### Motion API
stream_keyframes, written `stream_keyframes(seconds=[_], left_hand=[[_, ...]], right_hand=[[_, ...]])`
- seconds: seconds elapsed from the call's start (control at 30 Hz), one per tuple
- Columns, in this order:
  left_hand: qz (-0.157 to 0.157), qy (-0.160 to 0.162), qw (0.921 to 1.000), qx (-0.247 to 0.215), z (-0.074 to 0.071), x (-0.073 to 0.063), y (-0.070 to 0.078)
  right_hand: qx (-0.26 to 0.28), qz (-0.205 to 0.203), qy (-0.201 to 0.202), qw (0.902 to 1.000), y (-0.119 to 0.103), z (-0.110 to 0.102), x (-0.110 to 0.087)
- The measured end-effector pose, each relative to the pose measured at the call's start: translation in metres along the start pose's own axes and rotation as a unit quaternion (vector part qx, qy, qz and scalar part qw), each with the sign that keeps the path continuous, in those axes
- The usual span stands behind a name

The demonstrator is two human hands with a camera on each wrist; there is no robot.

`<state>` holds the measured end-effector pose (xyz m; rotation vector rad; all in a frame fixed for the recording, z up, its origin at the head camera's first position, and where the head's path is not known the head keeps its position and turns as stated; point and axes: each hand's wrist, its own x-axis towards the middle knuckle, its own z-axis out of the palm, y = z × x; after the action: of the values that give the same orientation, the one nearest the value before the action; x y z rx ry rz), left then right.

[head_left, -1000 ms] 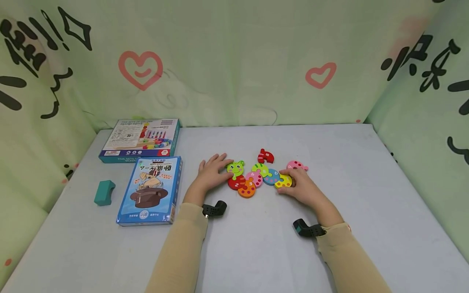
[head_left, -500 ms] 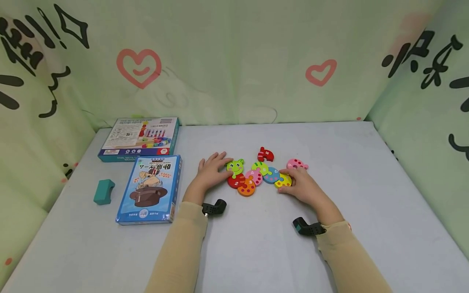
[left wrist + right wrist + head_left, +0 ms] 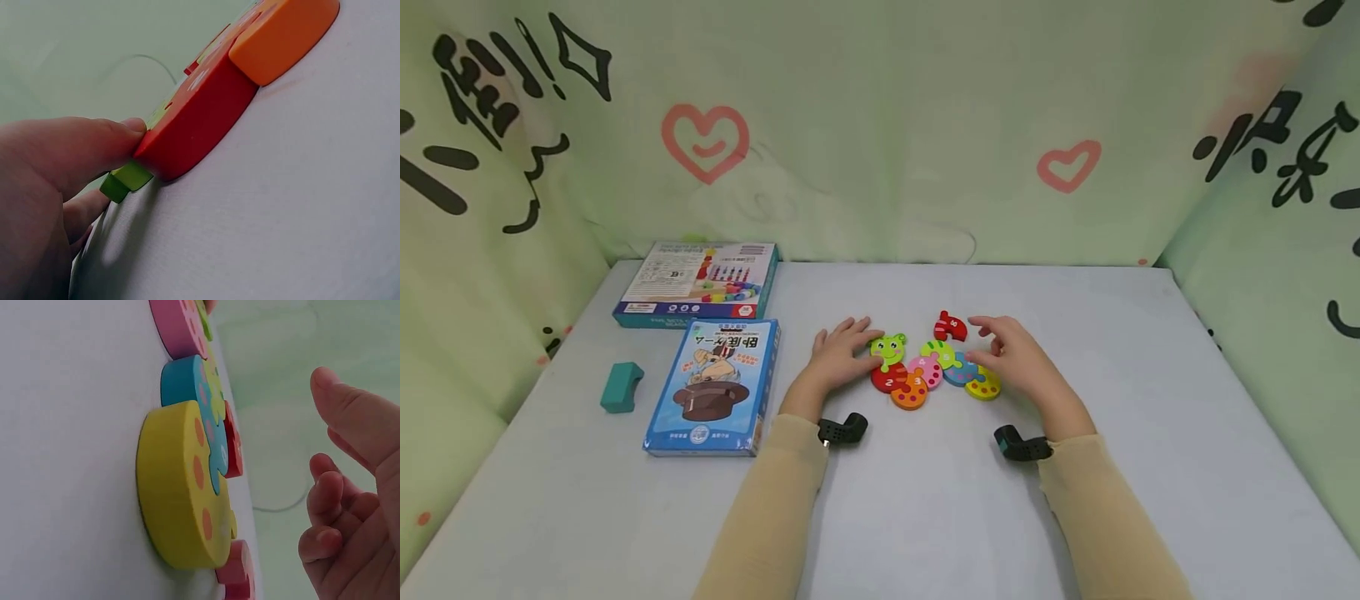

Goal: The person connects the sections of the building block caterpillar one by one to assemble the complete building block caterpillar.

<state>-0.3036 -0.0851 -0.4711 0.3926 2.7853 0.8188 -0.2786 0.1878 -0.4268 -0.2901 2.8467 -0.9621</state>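
A jigsaw caterpillar of flat coloured pieces lies mid-table in the head view. My left hand point(image 3: 838, 362) pinches its green smiling head piece point(image 3: 889, 350) at the left end, thumb beside the red piece point(image 3: 200, 115). Orange point(image 3: 910, 392), pink point(image 3: 925, 371), light green point(image 3: 938, 353), blue point(image 3: 959, 372) and yellow point(image 3: 983, 385) pieces follow in a linked row. My right hand point(image 3: 1015, 354) hovers over the right end, fingers apart and holding nothing. Behind the row lies a loose red piece point(image 3: 951, 326). A pink end piece point(image 3: 237, 565) shows beyond the yellow one in the right wrist view; my right hand hides it from the head camera.
On the left of the white table point(image 3: 880, 517) lie a blue game box point(image 3: 711, 392) and, behind it, a teal-edged box point(image 3: 700, 279). A teal block point(image 3: 621, 387) sits left of them. Green printed cloth point(image 3: 880, 125) surrounds the back and sides.
My right hand has let go of the yellow piece and risen up and back, toward the loose red piece. The left hand stays at the head piece. The head view has shifted slightly.
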Motion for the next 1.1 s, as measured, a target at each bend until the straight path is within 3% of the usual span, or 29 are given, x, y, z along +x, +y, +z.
stream_keyframes(seconds=[0.2,0.47,0.83,1.1], left_hand=[[0.003,0.000,1.0000,0.000,0.003,0.000,0.001],[0.000,0.005,1.0000,-0.002,0.001,-0.001,0.003],[-0.004,0.005,1.0000,0.001,0.002,-0.001,0.003],[-0.001,0.009,1.0000,0.003,0.002,-0.001,0.001]], right_hand=[[-0.012,0.010,-0.035,0.9993,-0.001,0.003,0.030],[-0.016,0.014,-0.070,0.9973,0.006,0.006,0.052],[-0.035,0.020,-0.090,0.9952,0.011,0.012,0.063],[-0.036,0.016,-0.081,0.9960,0.009,0.012,0.064]])
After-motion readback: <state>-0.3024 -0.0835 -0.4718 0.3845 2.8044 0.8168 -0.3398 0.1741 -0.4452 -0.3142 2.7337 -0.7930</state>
